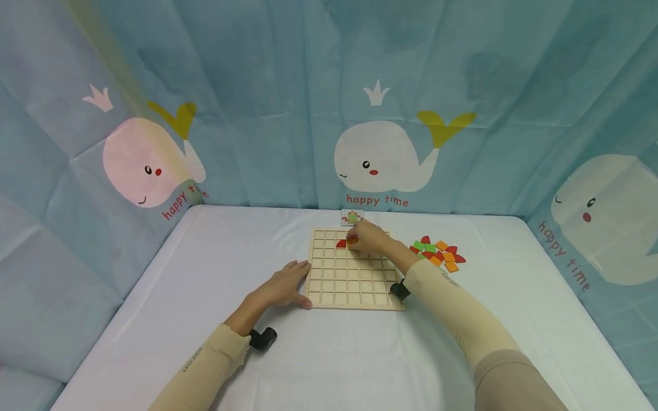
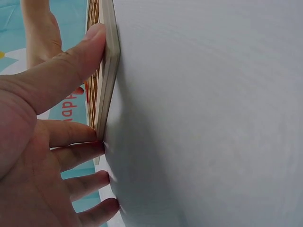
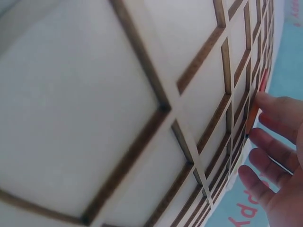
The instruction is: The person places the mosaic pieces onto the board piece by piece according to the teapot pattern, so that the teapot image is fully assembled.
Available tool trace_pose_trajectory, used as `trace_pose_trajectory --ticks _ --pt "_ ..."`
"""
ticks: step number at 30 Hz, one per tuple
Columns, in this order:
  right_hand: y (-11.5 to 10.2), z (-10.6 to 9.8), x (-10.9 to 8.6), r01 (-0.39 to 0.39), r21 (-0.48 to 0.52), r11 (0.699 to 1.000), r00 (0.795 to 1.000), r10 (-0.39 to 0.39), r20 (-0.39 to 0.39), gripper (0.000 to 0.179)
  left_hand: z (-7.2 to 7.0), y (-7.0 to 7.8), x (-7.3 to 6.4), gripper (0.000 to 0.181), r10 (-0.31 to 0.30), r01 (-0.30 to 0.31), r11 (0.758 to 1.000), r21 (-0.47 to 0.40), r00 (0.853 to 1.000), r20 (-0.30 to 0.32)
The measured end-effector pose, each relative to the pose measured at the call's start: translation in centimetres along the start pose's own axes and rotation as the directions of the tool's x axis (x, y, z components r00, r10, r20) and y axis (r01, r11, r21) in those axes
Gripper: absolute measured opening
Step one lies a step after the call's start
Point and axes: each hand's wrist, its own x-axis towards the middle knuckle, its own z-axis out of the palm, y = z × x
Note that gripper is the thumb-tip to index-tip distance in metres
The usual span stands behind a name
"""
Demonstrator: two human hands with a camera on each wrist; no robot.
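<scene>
A light wooden grid board (image 1: 341,279) lies flat on the table. My left hand (image 1: 284,285) rests at its left side, fingers fairly straight. In the left wrist view the thumb (image 2: 85,52) touches the board's edge near a corner, and the fingertips meet the side and the tablecloth. Over the far rows, my right hand (image 1: 367,238) pinches an orange tile (image 3: 253,113) between thumb and fingers at the board's surface. Just left of it, a red curved-edge piece (image 1: 341,244) sits in a grid cell. The right hand partly hides the orange tile in the head view.
A small card (image 1: 352,216) with a coloured pattern lies beyond the board's far edge. Right of the board is a loose pile of red, green and orange pieces (image 1: 449,266). White cloth covers the table (image 1: 329,359); a blue whale-print curtain (image 1: 288,154) hangs behind.
</scene>
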Motion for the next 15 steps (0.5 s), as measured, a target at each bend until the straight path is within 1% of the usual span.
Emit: trace_pose_trajectory --ticks 5,15 --pt "0.08 0.09 -0.10 -0.008 -0.017 1.000 1.000 0.008 -0.003 0.023 0.04 -0.03 -0.11 0.099 0.012 -0.012 1.000 -0.006 1.000 -0.006" --pt "0.10 0.13 -0.09 -0.029 0.009 1.000 0.999 0.029 -0.015 0.023 -0.04 0.01 -0.22 0.098 0.017 -0.017 1.000 -0.002 1.000 -0.012"
